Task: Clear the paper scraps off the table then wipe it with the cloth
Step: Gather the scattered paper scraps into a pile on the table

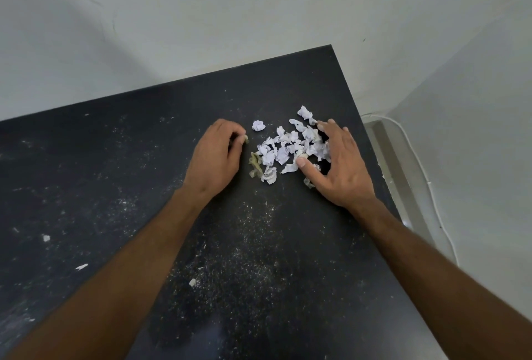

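Right between your two hands lies the pile of paper scraps (290, 146), small crumpled bits of white paper with faint print on some, bunched loosely on the dark bench (115, 172). One balled white scrap (258, 125) sits a little apart, just beyond your left hand's fingertips, and another crumpled white piece (305, 113) lies at the far end of the pile, just beyond your right fingertips. A yellowish, dirty-looking scrap (255, 164) lies at the pile's near-left edge, just beside your left hand. Your left hand (217, 155) has its fingers curled in and pinches a small pale scrap (245, 138) at the fingertips. Your right hand (341, 164) is spread with straight fingers arched over the right side of the pile, its thumb pressing down on one white piece and the fingertips touching the scraps at the far side. The bench surface near your forearms is dusted with fine white specks and a few small white flecks, thickest in the stretch between your arms.
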